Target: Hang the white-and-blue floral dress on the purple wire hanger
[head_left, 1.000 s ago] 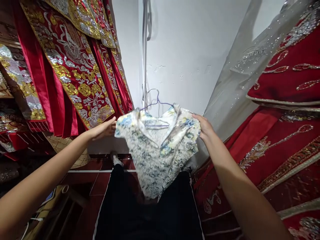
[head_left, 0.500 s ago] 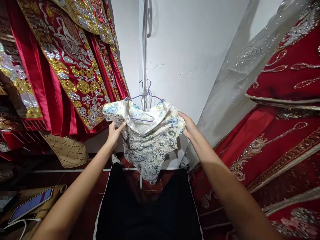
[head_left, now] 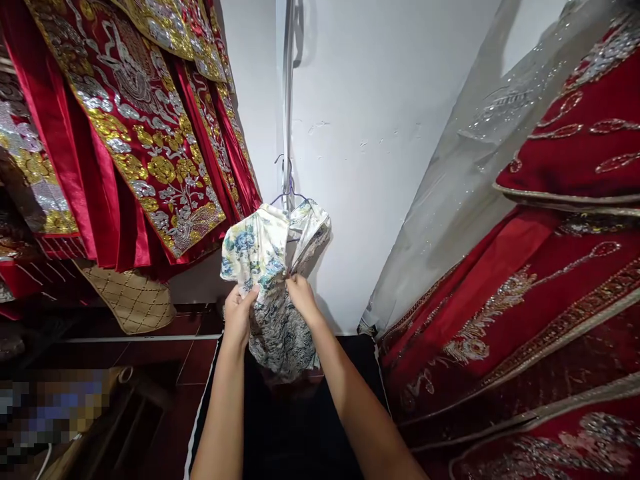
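A short-sleeved floral blouse [head_left: 257, 243], cream with blue and yellow flowers, hangs on a thin purple hanger [head_left: 291, 193] in front of me. My left hand [head_left: 239, 310] pinches the cloth on the left side, below the sleeve. At the front opening, below the neckline, my right hand [head_left: 301, 293] has its fingers closed on the blouse's edge. The lower part of the blouse looks crinkled and greyer. Part of the hanger is hidden inside the garment.
Red robes with gold and silver embroidery [head_left: 165, 167] hang at the left. Beaded red gowns [head_left: 550, 287] and a sheer sparkly veil [head_left: 440, 180] fill the right. A metal pole [head_left: 287, 80] stands against the white wall [head_left: 370, 87]. A wooden stool-like surface [head_left: 95, 427] is lower left.
My right hand has moved from the right sleeve inward to the front opening. My left hand has shifted slightly lower. The blouse has turned and its left side now faces me more.
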The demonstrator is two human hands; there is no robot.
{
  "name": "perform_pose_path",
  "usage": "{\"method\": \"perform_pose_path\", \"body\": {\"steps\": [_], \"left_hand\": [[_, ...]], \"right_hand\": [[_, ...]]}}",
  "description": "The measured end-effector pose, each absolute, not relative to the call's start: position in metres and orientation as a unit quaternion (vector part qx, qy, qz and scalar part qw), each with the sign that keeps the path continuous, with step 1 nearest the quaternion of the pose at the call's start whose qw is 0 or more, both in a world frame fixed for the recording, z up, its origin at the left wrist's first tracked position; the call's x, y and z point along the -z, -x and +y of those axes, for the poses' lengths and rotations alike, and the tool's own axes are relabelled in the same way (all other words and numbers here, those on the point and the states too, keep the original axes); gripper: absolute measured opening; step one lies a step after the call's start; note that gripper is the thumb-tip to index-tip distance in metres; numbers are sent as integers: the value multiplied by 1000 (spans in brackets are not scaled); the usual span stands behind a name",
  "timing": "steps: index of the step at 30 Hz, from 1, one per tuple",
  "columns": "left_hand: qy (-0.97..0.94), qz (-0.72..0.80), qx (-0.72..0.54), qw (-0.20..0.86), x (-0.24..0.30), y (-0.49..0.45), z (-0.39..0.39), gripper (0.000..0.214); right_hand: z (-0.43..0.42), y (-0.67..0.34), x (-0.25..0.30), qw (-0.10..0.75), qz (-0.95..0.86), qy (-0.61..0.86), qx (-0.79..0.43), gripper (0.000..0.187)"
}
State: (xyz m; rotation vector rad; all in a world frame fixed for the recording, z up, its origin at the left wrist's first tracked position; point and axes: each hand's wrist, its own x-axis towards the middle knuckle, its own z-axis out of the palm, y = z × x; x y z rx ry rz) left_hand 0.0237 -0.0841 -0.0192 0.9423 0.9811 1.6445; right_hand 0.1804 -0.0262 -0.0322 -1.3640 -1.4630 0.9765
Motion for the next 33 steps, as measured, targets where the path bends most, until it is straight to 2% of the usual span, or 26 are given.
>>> {"method": "perform_pose_path", "body": {"steps": [3, 6, 9, 11, 13, 16, 20, 25, 30, 33], "left_hand": [[-398, 417, -682, 449, 17, -16, -94, 38], [-364, 505, -725, 296, 28, -10, -98, 42], [-375, 595, -691, 168, 45, -16, -104, 49], [-468, 594, -622, 204, 55, -29, -108, 38], [-576, 519, -550, 312, 60, -47, -110, 27], [-637, 408, -520, 396, 60, -73, -111, 25], [-649, 391, -553, 346, 52, -88, -108, 13], [-650, 404, -564, 310, 46, -87, -106, 13], [-638, 438, -578, 259, 57, -94, -104, 14], [-669, 463, -531, 236, 75, -95, -100, 15]], "right_hand": [[-24, -177, 36, 427, -569, 572, -408, 30], [-42, -185, 47, 432, -547, 574, -430, 29], [-68, -193, 56, 457, -522, 579, -429, 36], [-79, -197, 57, 475, -514, 566, -435, 42], [-85, -199, 53, 494, -513, 541, -448, 46], [-87, -203, 43, 514, -528, 492, -464, 48], [-93, -208, 35, 517, -555, 460, -461, 50], [-106, -211, 18, 527, -524, 407, -531, 39], [-64, -210, -49, 613, -431, 374, -547, 30], [-18, -207, -101, 621, -424, 350, -559, 23]]}}
